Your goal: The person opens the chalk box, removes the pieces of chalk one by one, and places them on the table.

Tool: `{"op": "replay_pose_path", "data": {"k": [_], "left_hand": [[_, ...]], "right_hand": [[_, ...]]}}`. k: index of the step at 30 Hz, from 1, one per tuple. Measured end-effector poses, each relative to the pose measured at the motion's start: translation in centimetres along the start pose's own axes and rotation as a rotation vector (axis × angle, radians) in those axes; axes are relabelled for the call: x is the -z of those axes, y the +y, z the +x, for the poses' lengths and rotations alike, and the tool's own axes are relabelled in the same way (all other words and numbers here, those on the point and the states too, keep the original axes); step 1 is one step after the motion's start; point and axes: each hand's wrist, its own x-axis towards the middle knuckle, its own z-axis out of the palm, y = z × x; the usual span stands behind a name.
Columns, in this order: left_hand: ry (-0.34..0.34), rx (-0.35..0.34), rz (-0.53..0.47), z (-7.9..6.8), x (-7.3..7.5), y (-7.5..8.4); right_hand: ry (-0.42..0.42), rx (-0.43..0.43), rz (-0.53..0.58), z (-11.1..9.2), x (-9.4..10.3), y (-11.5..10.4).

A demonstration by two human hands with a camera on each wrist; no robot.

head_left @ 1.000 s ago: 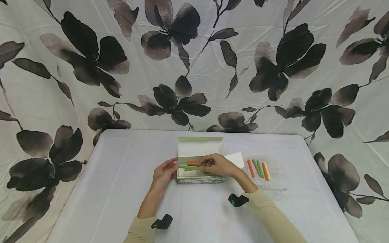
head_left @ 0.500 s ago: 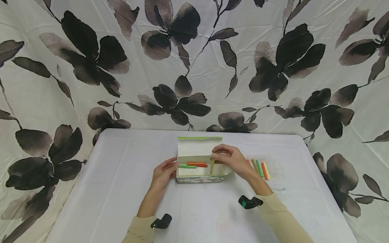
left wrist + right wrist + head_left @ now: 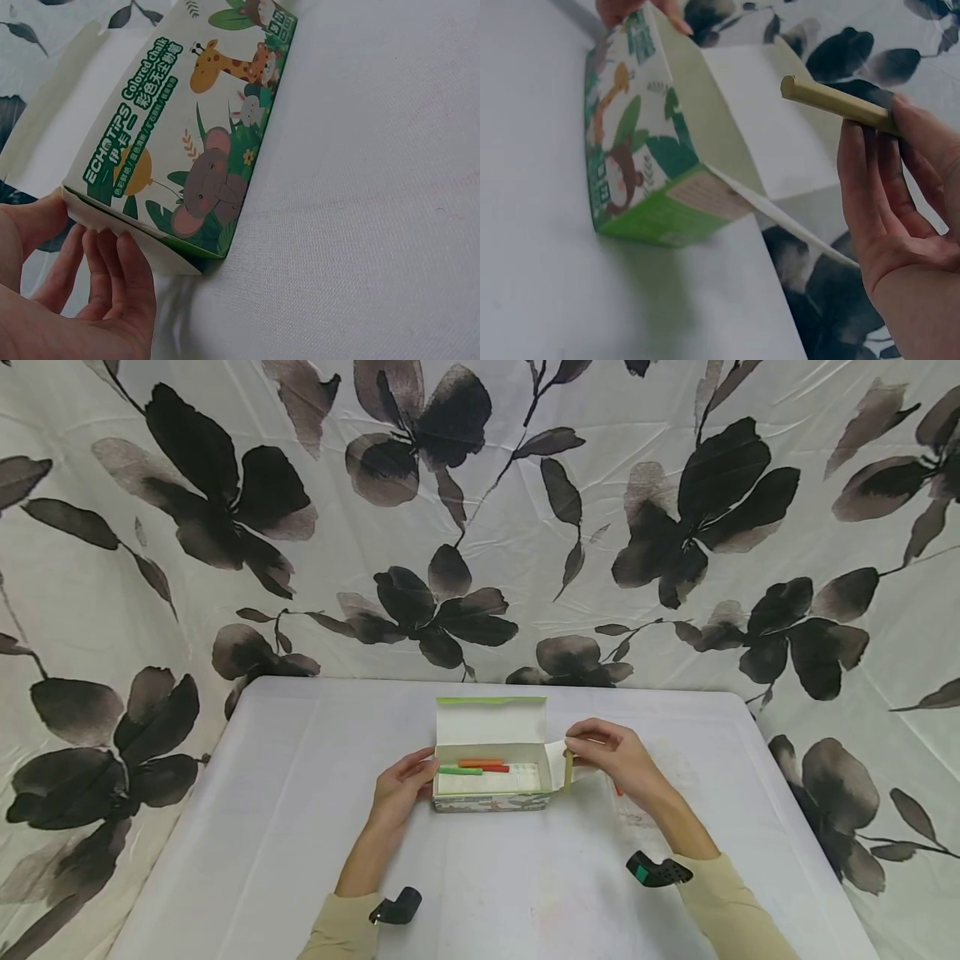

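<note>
An open chalk box point(image 3: 491, 805) stands on the table, its lid raised at the back. Inside lie an orange chalk point(image 3: 481, 763), a green chalk point(image 3: 459, 772) and a red chalk point(image 3: 498, 769). My left hand point(image 3: 396, 790) grips the box's left end, thumb at the corner and fingertips against the end flap in the left wrist view. Just right of the box, my right hand point(image 3: 621, 762) pinches an olive-yellow chalk stick point(image 3: 838, 103) between thumb and fingers. The stick hangs downward in the head view, beside the white side flap point(image 3: 556, 763).
The end of a red chalk point(image 3: 618, 789) shows below my right hand, which hides the other sticks lying there. Faint chalk smudges mark the white tablecloth point(image 3: 480, 868). A floral curtain point(image 3: 300, 568) hangs behind the table's back edge.
My right hand has lifted the olive-yellow chalk out of the box and carried it right, past the box's right end, turning it upright. My left hand has stayed at the box.
</note>
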Motion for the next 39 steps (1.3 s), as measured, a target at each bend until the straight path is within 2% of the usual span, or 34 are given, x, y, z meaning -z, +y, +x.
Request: {"op": "replay_pose_path", "data": {"k": [14,24,33,36,39], "left_hand": [[-0.003,-0.013,0.001,0.0,0.1,0.1],[-0.007,-0.019,-0.026,0.0,0.1,0.0],[-0.006,-0.016,-0.019,0.0,-0.1,0.0],[-0.01,-0.016,-0.004,-0.1,-0.1,0.0],[-0.01,-0.011,0.015,-0.2,0.0,0.1]], "right_hand": [[0.115,-0.047,-0.132,-3.3,4.6,1.7],[0.162,-0.199,-0.195,-5.5,6.1,4.9],[0.128,-0.186,-0.17,-6.6,6.4,8.0],[0.13,-0.164,-0.215,-6.6,6.3,8.8],[0.147,-0.111,-0.324,-6.6,6.0,9.4]]}}
